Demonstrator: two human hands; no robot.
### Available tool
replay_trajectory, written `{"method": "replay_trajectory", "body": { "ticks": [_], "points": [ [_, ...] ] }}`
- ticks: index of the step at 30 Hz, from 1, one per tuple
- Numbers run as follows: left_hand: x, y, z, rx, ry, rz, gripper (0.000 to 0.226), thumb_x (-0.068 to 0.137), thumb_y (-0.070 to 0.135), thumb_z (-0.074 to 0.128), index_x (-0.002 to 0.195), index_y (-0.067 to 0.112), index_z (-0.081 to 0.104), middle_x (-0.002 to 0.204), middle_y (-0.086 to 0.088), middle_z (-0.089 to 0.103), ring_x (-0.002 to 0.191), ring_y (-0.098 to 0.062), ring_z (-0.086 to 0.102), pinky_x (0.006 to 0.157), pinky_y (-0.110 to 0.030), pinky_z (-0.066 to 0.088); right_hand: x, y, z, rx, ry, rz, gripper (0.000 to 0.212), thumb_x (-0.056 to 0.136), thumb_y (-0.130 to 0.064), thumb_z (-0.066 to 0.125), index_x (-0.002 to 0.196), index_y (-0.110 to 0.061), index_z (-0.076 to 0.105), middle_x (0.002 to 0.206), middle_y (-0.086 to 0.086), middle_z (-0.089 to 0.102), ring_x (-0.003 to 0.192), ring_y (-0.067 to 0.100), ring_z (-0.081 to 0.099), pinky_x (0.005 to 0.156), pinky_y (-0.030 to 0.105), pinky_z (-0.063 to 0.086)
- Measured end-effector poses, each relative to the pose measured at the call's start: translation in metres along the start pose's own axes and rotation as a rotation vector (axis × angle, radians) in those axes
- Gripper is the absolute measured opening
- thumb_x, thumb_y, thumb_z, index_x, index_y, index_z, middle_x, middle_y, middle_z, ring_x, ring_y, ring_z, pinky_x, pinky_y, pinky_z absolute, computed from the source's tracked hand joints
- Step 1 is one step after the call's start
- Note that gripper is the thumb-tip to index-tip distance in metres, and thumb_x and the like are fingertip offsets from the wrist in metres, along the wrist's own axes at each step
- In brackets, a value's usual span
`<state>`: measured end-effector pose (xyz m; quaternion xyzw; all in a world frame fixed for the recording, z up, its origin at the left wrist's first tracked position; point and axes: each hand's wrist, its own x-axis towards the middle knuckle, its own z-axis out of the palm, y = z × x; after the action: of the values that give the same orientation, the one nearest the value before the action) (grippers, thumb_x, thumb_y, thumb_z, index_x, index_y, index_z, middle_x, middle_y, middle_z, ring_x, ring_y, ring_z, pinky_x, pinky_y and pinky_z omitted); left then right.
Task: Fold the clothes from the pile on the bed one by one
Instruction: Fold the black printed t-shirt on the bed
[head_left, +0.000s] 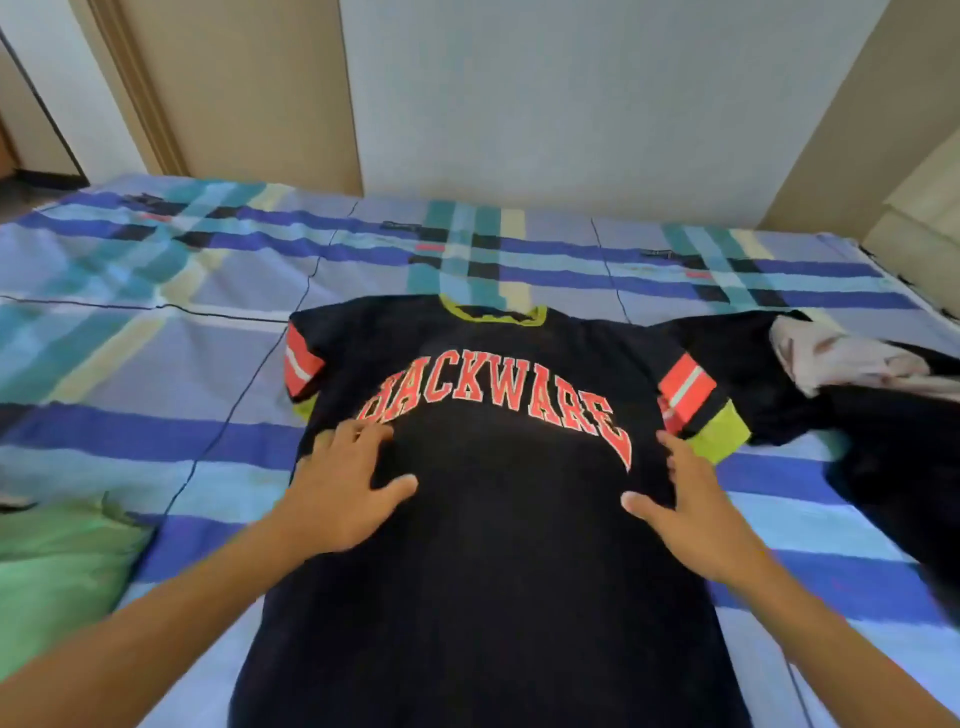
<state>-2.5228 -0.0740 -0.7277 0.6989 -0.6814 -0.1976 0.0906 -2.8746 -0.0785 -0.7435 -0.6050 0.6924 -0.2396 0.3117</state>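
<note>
Head view: black jersey with red lettering lies flat at the near edge of the plaid bed. The left grip and right grip, fingers spread, smooth it. Next, likely: sleeves folded inward.

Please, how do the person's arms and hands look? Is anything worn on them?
Both are bare. The left hand and the right hand carry no glove, ring or watch that shows, and no sleeve shows up to the picture's edge. Motion blur softens the fingers.

Black jersey face-up, spread flat on the plaid bed; dark clothes pile to its right
</note>
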Motion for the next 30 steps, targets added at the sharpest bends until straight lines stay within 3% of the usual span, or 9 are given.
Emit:
{"method": "replay_trajectory", "body": {
  "ticks": [5, 7, 10, 13, 18, 22, 24, 27, 30],
  "points": [
    [-0.081, -0.055, 0.045, -0.083, -0.013, -0.272, 0.089, 0.089, 0.054, 0.063, 0.156, 0.014, 0.019, 0.156, -0.017, 0.027, 0.142, -0.039, 0.024, 0.114, -0.053, 0.030, -0.076, 0.057, 0.005, 0.131, 0.003, 0.237, 0.097, 0.080, -0.044, 0.078, 0.156, -0.017, 0.024, 0.138, 0.009, 0.051, 0.121, 0.026, 0.057, 0.103, 0.041, 0.045],
    [-0.098, -0.056, 0.046, -0.228, 0.085, -0.322, 0.086, 0.088, 0.046, 0.070, 0.152, 0.008, 0.026, 0.147, -0.021, 0.039, 0.136, -0.040, 0.035, 0.110, -0.050, 0.033, -0.089, 0.051, -0.002, 0.378, -0.129, 0.311, 0.089, 0.078, -0.046, 0.081, 0.150, -0.017, 0.038, 0.129, 0.002, 0.062, 0.111, 0.019, 0.063, 0.099, 0.037, 0.046],
    [-0.126, -0.053, 0.038, -0.675, -0.061, -0.428, 0.069, 0.082, 0.043, 0.077, 0.136, 0.010, 0.051, 0.129, -0.009, 0.065, 0.115, -0.029, 0.062, 0.104, -0.046, 0.047, -0.120, 0.043, -0.005, 0.519, -0.380, 0.282, 0.069, 0.070, -0.040, 0.087, 0.130, -0.016, 0.063, 0.124, 0.001, 0.071, 0.114, 0.022, 0.068, 0.104, 0.043, 0.049],
    [-0.156, -0.051, 0.034, -0.961, -0.309, -0.394, 0.056, 0.078, 0.040, 0.080, 0.125, 0.015, 0.065, 0.113, -0.001, 0.075, 0.105, -0.023, 0.070, 0.102, -0.043, 0.050, -0.148, 0.041, -0.002, 0.634, -0.366, 0.210, 0.051, 0.075, -0.022, 0.077, 0.123, -0.008, 0.066, 0.119, 0.007, 0.073, 0.112, 0.024, 0.069, 0.096, 0.037, 0.054],
    [-0.183, -0.044, 0.028, -1.074, -0.468, -0.164, 0.070, 0.072, 0.027, 0.087, 0.134, 0.020, 0.055, 0.128, 0.002, 0.068, 0.118, -0.022, 0.064, 0.103, -0.044, 0.050, -0.168, 0.041, -0.008, 0.800, -0.224, 0.029, 0.049, 0.078, -0.009, 0.068, 0.126, -0.004, 0.063, 0.124, 0.008, 0.070, 0.118, 0.023, 0.065, 0.095, 0.027, 0.054],
    [-0.190, -0.042, 0.032, -1.058, -0.363, -0.142, 0.088, 0.056, 0.042, 0.094, 0.133, 0.021, 0.056, 0.128, 0.003, 0.067, 0.120, -0.022, 0.063, 0.100, -0.039, 0.052, -0.176, 0.041, -0.019, 0.965, -0.038, 0.040, 0.034, 0.083, -0.009, 0.064, 0.117, -0.007, 0.068, 0.117, 0.008, 0.073, 0.111, 0.023, 0.069, 0.087, 0.027, 0.058],
    [-0.189, -0.040, 0.029, -1.237, -0.256, -0.149, 0.084, 0.056, 0.043, 0.092, 0.130, 0.018, 0.059, 0.126, -0.001, 0.069, 0.115, -0.022, 0.066, 0.088, -0.031, 0.057, -0.178, 0.044, -0.028, 1.000, 0.005, 0.067, 0.028, 0.091, -0.010, 0.060, 0.118, -0.011, 0.068, 0.116, 0.007, 0.074, 0.107, 0.021, 0.070, 0.082, 0.027, 0.059],
    [-0.190, -0.041, 0.014, -1.666, -0.105, -0.247, 0.041, 0.085, 0.038, 0.065, 0.117, 0.014, 0.072, 0.120, -0.006, 0.072, 0.105, -0.020, 0.071, 0.078, -0.030, 0.061, -0.179, 0.049, -0.040, 0.955, -0.124, 0.154, 0.031, 0.093, -0.020, 0.060, 0.122, -0.011, 0.067, 0.110, 0.004, 0.075, 0.095, 0.016, 0.073, 0.071, 0.022, 0.059],
    [-0.191, -0.047, 0.010, -1.644, -0.085, -0.258, 0.045, 0.079, 0.053, 0.064, 0.102, 0.016, 0.079, 0.109, -0.003, 0.076, 0.097, -0.017, 0.073, 0.085, -0.036, 0.055, -0.178, 0.057, -0.038, 0.654, -0.271, 0.338, 0.032, 0.090, -0.027, 0.069, 0.109, -0.002, 0.070, 0.085, 0.005, 0.076, 0.074, 0.012, 0.072, 0.063, 0.020, 0.056]
  ]
}}
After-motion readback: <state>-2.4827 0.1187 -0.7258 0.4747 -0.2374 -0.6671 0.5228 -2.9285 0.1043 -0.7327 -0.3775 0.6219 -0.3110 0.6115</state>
